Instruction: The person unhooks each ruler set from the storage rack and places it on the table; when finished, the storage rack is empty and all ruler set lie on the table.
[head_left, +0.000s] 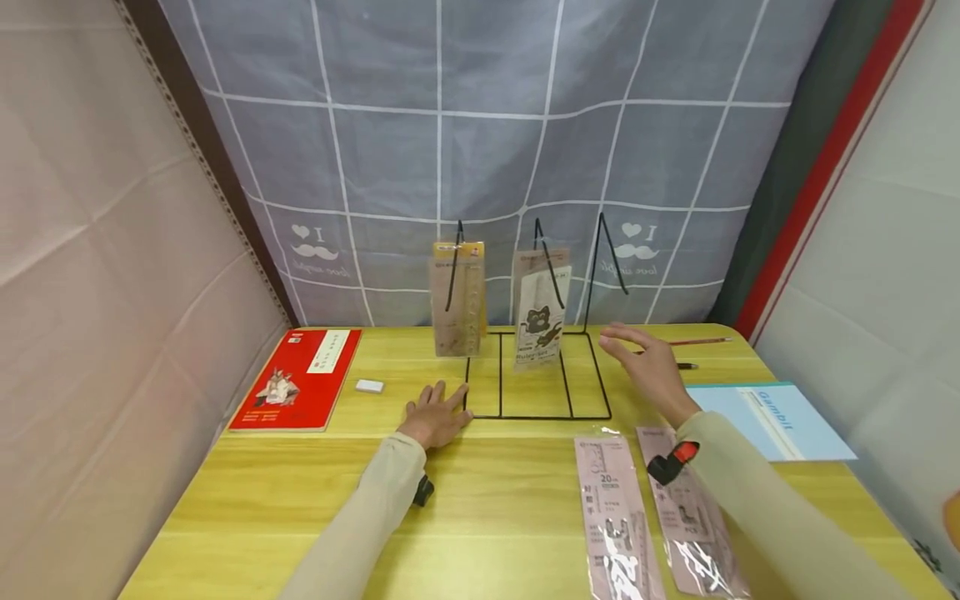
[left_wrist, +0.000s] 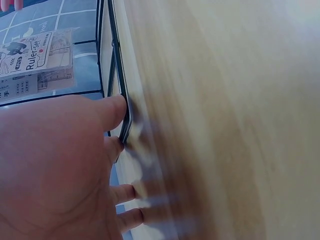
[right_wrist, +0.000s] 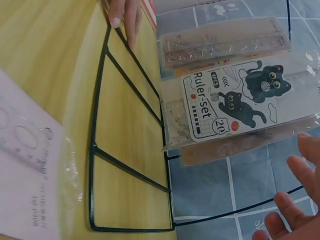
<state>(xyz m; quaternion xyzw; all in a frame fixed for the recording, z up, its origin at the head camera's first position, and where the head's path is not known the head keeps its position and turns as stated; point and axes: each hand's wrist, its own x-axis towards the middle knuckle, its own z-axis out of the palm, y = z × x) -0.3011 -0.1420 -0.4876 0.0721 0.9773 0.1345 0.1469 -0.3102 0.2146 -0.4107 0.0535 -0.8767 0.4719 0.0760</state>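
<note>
My left hand (head_left: 435,417) rests at the front left corner of a black wire display rack (head_left: 555,417), fingers spread. In the left wrist view its thumb and forefinger touch the base wire. My right hand (head_left: 645,367) hovers beside the rack's right side with loosely bent fingers, holding nothing. From the middle hook hangs a Ruler-set packet (right_wrist: 250,100) with black cats on it, in front of a pinkish packet (right_wrist: 210,152). A clear-fronted ruler packet (head_left: 456,308) hangs on the left hook, with a yellow one behind. The right hook (head_left: 613,250) juts out beside them.
Two pink ruler packets (head_left: 611,500) lie at the front right, one partly under my right forearm. A red booklet (head_left: 296,379) and a white eraser (head_left: 370,386) lie left. A blue notebook (head_left: 772,421), a pencil (head_left: 701,341) and a dark pen (head_left: 687,366) lie right.
</note>
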